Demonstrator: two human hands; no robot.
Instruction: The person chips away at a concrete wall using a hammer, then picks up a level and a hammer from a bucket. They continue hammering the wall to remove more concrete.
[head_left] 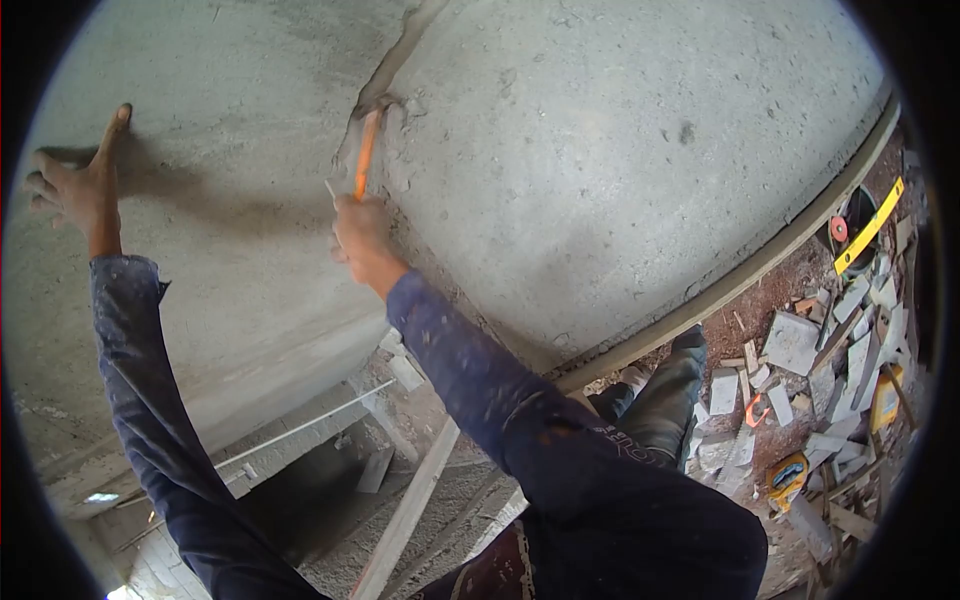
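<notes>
My right hand (362, 240) is closed around the orange handle of a hammer (367, 150). The hammer's head lies against the grey concrete surface, at a rough groove (395, 62) that curves up from it. A thin pale sliver (332, 192) shows beside my right fist. Over to the left, my left hand (82, 190) is spread at the concrete wall (240, 120), fingers apart and holding nothing. Its shadow falls on the wall beside it. Both dusty dark sleeves reach upward from below.
A curved edge strip (740, 285) bounds the concrete on the right. Beyond it, broken tile pieces (792, 343), a yellow spirit level (870, 225), a black bucket (858, 215) and a yellow tape measure (787, 476) lie on the ground. A wooden plank (410, 515) slants below.
</notes>
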